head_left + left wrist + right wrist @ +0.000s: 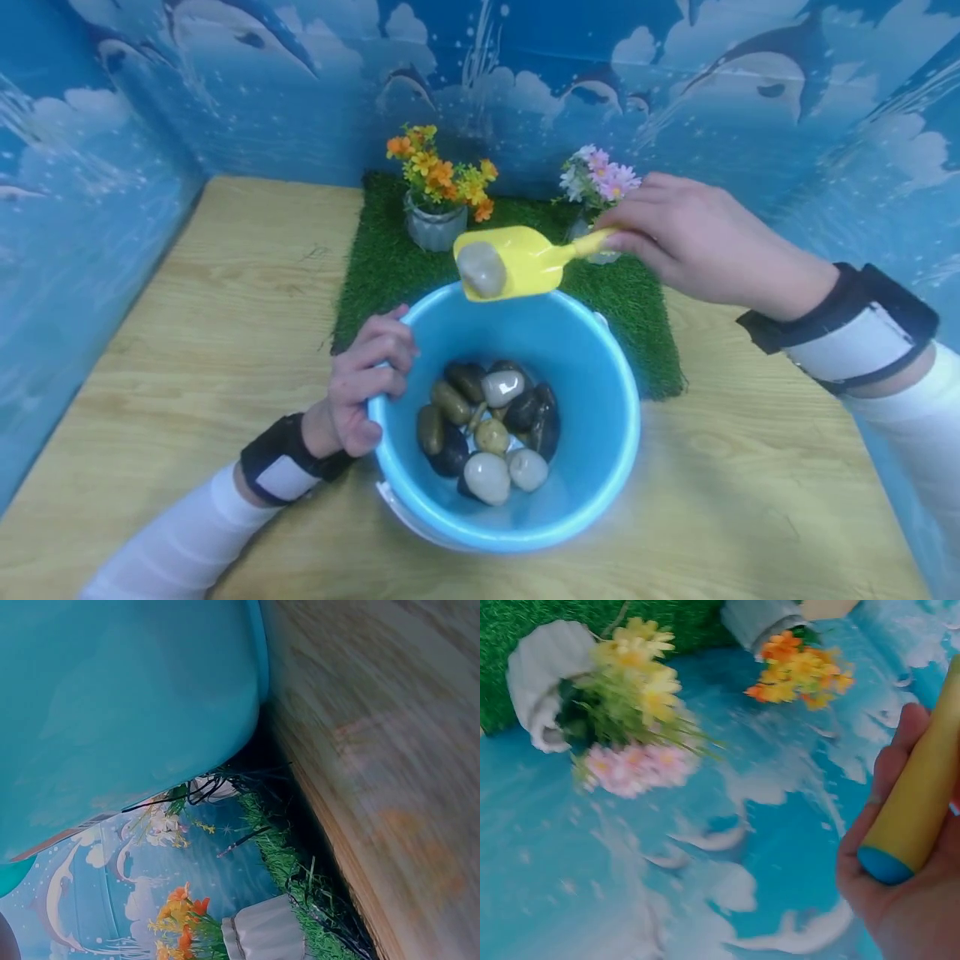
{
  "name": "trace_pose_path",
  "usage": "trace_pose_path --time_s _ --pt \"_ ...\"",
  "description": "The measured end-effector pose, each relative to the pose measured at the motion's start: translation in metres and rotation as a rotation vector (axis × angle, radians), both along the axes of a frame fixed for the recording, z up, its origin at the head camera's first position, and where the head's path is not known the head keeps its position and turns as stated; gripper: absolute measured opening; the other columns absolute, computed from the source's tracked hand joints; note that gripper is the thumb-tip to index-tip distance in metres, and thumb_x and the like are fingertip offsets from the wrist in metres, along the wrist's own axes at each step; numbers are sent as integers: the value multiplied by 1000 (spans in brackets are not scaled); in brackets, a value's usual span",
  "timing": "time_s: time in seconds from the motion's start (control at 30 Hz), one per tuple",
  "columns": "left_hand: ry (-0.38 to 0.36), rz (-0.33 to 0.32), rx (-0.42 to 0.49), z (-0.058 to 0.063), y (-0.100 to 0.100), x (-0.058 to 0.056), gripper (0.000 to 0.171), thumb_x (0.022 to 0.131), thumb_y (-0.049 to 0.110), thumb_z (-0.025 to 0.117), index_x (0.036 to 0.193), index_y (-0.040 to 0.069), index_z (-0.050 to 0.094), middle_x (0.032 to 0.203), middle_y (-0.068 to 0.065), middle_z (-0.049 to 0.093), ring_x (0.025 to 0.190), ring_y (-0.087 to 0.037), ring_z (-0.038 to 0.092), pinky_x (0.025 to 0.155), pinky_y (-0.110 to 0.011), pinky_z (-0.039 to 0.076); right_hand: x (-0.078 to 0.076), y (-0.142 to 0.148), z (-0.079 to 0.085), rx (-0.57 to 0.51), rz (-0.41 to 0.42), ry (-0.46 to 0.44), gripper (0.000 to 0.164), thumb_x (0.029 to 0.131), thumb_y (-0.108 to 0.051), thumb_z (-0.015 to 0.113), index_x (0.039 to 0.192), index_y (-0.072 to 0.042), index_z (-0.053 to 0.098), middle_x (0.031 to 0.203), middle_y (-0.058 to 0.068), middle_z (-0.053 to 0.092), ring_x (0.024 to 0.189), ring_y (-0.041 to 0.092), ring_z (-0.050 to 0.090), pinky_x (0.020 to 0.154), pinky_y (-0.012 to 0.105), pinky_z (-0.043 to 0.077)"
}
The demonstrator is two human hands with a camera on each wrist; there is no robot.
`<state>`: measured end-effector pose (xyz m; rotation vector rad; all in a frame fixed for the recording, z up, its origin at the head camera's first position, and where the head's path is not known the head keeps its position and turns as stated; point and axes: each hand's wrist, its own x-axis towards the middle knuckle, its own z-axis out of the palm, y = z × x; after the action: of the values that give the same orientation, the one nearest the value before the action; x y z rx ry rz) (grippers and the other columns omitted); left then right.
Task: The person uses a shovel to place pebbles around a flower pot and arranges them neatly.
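In the head view my right hand grips the handle of a yellow toy shovel, its blade over the far rim of a blue bucket. One pale stone lies on the blade, towards its tip. The handle's blue end shows against my right palm in the right wrist view. My left hand holds the bucket's left rim, fingers curled over the edge. Several wet stones, dark, brown and whitish, lie in the bottom of the bucket. The left wrist view shows the bucket's outer wall up close.
Behind the bucket, a mat of artificial grass bears a pot of orange and yellow flowers and a pot of pink and white flowers. Walls printed with dolphins enclose the wooden table at the back and sides.
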<state>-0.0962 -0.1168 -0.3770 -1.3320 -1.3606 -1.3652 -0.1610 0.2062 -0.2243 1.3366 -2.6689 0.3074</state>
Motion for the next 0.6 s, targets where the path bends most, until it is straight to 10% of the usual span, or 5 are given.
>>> trace_pose_path --time_s 0.27,0.6 --pt "16 -11 -2 3 1 -2 53 101 45 40 60 12 42 67 -9 45 79 -33 47 106 -49 36 -42 -7 -57 73 -208 -101 25 104 -24 54 110 -5 68 92 8 66 85 27 59 82 49 48" --pt "7 15 0 0 1 0 53 100 45 38 60 12 43 66 -9 46 79 -33 47 106 -48 36 -66 -44 -112 83 -242 -92 28 104 -29 54 106 -6 70 91 10 68 82 28 58 74 44 49"
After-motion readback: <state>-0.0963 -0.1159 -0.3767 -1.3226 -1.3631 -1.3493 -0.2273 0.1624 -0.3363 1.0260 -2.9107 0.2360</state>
